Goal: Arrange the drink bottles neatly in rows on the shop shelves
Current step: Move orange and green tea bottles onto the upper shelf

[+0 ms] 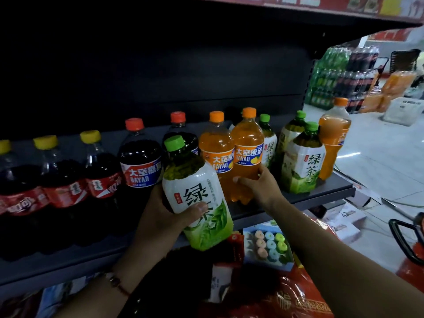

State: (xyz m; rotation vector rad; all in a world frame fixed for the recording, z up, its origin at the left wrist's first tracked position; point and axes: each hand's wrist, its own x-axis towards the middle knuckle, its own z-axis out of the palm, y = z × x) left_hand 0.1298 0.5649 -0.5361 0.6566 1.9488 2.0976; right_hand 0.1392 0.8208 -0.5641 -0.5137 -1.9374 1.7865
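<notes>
**Both hands on bottles at the drinks shelf**

Left hand (pixel 160 216) is wrapped around a green tea bottle (pixel 197 198), held tilted just in front of the shelf (pixel 330 187), thumb across the label. Right hand (pixel 259 184) grips the lower part of an orange soda bottle (pixel 247 152) standing on the shelf. Left of that orange soda there's a second orange one (pixel 215 150), then dark cola bottles (pixel 68 180). To its right, more green tea bottles (pixel 302 159) and another orange bottle (pixel 333 138) at the shelf's end.
</notes>
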